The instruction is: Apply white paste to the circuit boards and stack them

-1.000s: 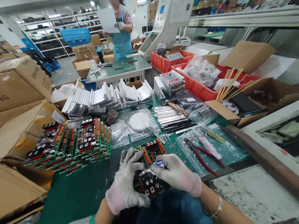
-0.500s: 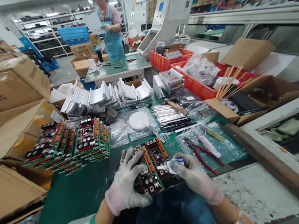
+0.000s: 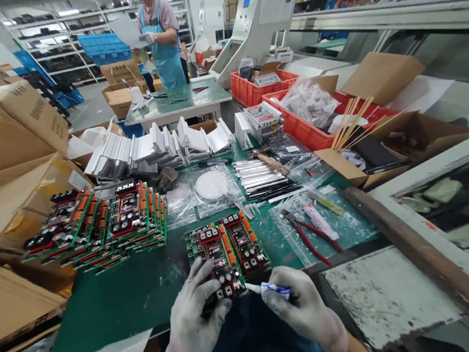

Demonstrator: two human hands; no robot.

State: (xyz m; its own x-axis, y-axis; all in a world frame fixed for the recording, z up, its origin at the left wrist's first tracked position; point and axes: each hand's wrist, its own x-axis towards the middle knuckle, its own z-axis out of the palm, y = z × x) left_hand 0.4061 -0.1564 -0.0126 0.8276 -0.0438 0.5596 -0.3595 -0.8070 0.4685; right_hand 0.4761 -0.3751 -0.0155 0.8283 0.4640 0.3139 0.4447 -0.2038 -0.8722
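Note:
Two green circuit boards lie side by side on the green mat: a left circuit board [image 3: 211, 246] and a right circuit board [image 3: 245, 241], each with orange connectors and red-edged black parts. My left hand [image 3: 195, 313], in a grey-white glove, grips the left board at its near left corner, fingers on top and thumb by the near edge. In my gloved right hand [image 3: 303, 301] is a small white-and-blue glue tube [image 3: 276, 291]. Its white nozzle points left, at the near right corner of the left board; whether they touch I cannot tell.
Stacked circuit boards [image 3: 131, 216] stand at the left. Behind lie aluminium profiles [image 3: 159, 145], a white round lid [image 3: 212, 185], thin strips [image 3: 260, 178] and a hammer [image 3: 273, 163]. Red-handled pliers [image 3: 309, 238] lie right. A person [image 3: 163, 37] stands beyond.
My right hand and the tube have moved toward me, the nozzle going from the right board to the left board's near corner. My left hand has slid nearer, baring the left board's far part.

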